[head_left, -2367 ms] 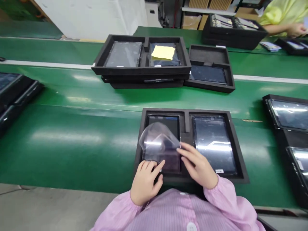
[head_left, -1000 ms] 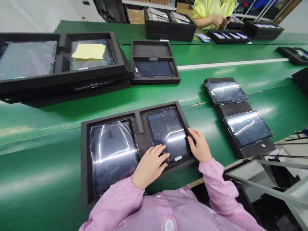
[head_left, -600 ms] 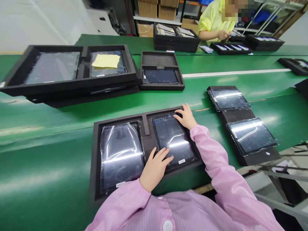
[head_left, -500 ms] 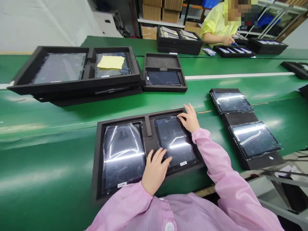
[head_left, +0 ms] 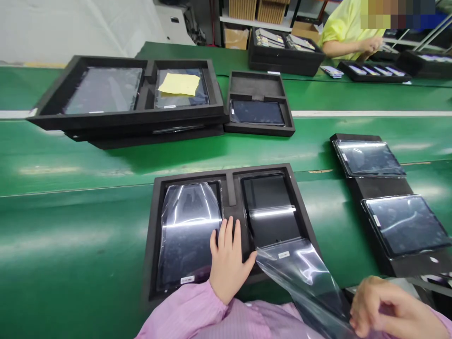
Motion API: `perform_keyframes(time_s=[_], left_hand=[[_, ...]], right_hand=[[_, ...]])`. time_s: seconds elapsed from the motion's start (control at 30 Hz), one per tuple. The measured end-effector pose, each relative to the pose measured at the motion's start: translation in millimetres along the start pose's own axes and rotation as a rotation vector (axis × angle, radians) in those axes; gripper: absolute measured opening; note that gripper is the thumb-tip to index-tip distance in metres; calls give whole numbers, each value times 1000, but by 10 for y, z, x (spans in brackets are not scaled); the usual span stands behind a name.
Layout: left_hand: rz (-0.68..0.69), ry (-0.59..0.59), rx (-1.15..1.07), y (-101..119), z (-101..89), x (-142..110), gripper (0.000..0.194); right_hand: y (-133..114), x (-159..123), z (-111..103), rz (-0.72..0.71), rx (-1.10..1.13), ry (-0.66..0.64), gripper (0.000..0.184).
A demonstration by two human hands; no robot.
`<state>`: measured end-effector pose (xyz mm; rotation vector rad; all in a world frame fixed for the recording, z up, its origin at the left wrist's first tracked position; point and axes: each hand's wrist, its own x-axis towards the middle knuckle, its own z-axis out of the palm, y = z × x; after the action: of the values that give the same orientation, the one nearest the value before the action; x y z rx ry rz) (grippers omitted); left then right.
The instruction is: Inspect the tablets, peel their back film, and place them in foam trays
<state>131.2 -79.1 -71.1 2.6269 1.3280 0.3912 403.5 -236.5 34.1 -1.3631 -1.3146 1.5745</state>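
A black foam tray point(head_left: 230, 188) in front of me holds two tablet screens side by side. My right hand point(head_left: 386, 306), low at the right, pinches the end of a clear protective film point(head_left: 303, 273). This film stretches from the lower part of the right screen point(head_left: 270, 207), whose upper surface lies bare and glossy. My left hand point(head_left: 231, 261) rests with fingers spread on the tray between the screens, its thumb near the film's edge. On the left screen point(head_left: 189, 235) a loose clear film is wrinkled, with a white label at the bottom.
Stacked black trays point(head_left: 116, 117) with film-covered screens and a yellow paper point(head_left: 179, 84) stand at the back left. A smaller tray point(head_left: 259, 129) sits beside them. Two screens point(head_left: 406, 223) lie on a black block at right. A co-worker in yellow point(head_left: 348, 33) works across the table.
My right hand has moved from the right screen's top corner down to the lower right, pulling the film off most of that screen. My left hand stays near the tray's middle. The view has shifted.
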Motion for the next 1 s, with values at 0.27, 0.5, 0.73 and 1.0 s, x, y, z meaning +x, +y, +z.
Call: perform_keyframes(time_s=[0.27,0.5,0.73,1.0], left_hand=[[17,-21,-5,-27,-6,-1,61],[26,-72,-48,-45,-38,0,52],[-3,-73,-88,-137,75,-37,60],[-6,-138,-87,-151,31,5,53]], right_hand=[[-104,331,36,-131,59,-191,31],[-217,966,402,-330,150,-57,33],[-177,1647,1215,-601,150,-129,37],[-239,1411,1097,-802,-97,-55,35]])
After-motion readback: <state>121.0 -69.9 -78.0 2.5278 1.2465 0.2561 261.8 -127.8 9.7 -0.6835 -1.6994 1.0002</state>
